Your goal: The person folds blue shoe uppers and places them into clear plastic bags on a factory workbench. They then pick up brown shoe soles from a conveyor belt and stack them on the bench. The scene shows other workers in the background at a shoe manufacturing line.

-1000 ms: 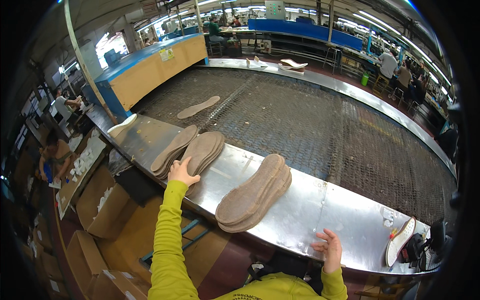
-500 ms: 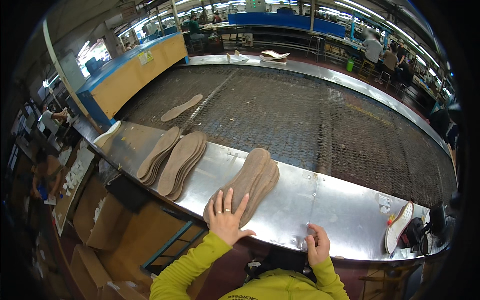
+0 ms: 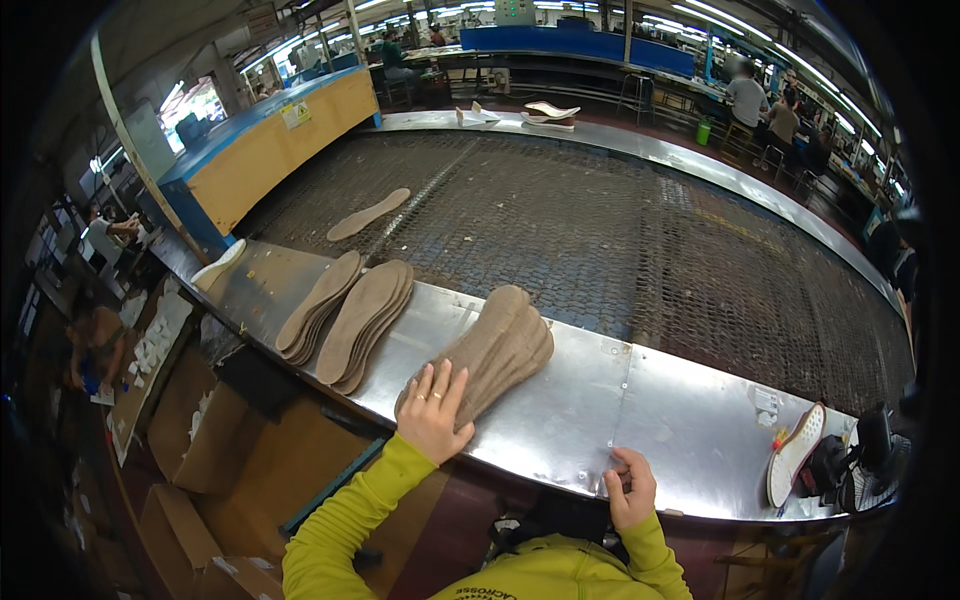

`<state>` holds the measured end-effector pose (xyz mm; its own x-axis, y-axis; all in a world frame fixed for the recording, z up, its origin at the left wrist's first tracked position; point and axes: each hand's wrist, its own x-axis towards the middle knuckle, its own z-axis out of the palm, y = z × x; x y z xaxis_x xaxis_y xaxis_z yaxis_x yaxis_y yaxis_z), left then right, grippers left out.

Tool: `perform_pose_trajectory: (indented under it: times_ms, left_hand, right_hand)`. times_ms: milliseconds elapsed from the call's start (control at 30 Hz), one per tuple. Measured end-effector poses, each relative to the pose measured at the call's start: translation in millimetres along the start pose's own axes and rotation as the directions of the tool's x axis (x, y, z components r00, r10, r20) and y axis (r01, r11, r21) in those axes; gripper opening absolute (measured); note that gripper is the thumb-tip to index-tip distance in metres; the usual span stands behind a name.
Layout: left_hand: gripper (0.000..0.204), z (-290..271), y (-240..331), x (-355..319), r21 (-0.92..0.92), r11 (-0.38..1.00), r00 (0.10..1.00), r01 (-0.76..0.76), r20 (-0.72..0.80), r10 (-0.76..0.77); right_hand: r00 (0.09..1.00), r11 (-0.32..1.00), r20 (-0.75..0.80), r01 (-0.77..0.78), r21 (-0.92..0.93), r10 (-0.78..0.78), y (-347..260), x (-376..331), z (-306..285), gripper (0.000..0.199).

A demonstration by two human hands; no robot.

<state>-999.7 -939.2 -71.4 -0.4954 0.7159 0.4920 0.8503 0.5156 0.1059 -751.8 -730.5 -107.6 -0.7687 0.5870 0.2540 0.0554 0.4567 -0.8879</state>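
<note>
A stack of brown, felt-like insoles lies fanned on the metal ledge in front of me. My left hand rests on its near end, fingers stretched out flat over the top insole and thumb apart. Two more insole stacks sit to the left, a thinner insole stack and a thicker insole stack. At the ledge's near edge, right of the fanned stack, my right hand has its fingers loosely bent, thumb apart from them, and nothing visible in it.
Beyond the ledge runs a dark mesh conveyor carrying a single insole. A blue and yellow machine housing spans its left end. On the ledge are a white sole at right and a white piece at left. Cardboard boxes stand below left.
My left hand has slid slightly left and toward me on the fanned stack, whose insoles have shifted a little the same way. My right hand has barely moved.
</note>
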Motion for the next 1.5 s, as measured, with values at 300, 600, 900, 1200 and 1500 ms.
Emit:
perform_pose_trajectory:
  times_ms: [300, 600, 900, 1200, 1500]
  left_hand:
    - [0.075, -9.5, -20.8, 44.8, -0.269, 0.891, 0.86, 0.365, 0.464, -0.212]
    - [0.125, 13.1, -53.1, 105.9, -0.492, 0.748, 0.508, 0.445, 0.827, 0.242]
    - [0.121, 18.4, -49.2, 59.9, -0.643, 0.633, 0.816, 0.43, 0.577, 0.032]
    - [0.101, 15.7, -105.5, 60.3, -0.155, 0.846, 0.781, 0.509, 0.497, -0.379]
    - [0.091, 5.0, -145.2, 27.9, 0.27, 0.747, 0.755, 0.607, 0.099, -0.649]
  right_hand:
    - [0.975, 0.975, 0.194, 0.146, -0.17, -0.112, -14.9, 25.6, 16.9, 0.033]
    - [0.832, 0.392, 0.496, -0.555, 0.734, 0.248, -30.7, 80.6, 114.6, 0.082]
    - [0.826, 0.225, 0.557, -0.529, 0.818, -0.085, -51.5, 97.1, 130.6, 0.086]
    - [0.812, 0.901, 0.491, 0.092, 0.424, -0.314, -49.4, 131.0, 151.9, 0.078]
    - [0.804, 0.925, 0.479, 0.376, 0.049, -0.352, -17.3, 106.3, 126.9, 0.061]
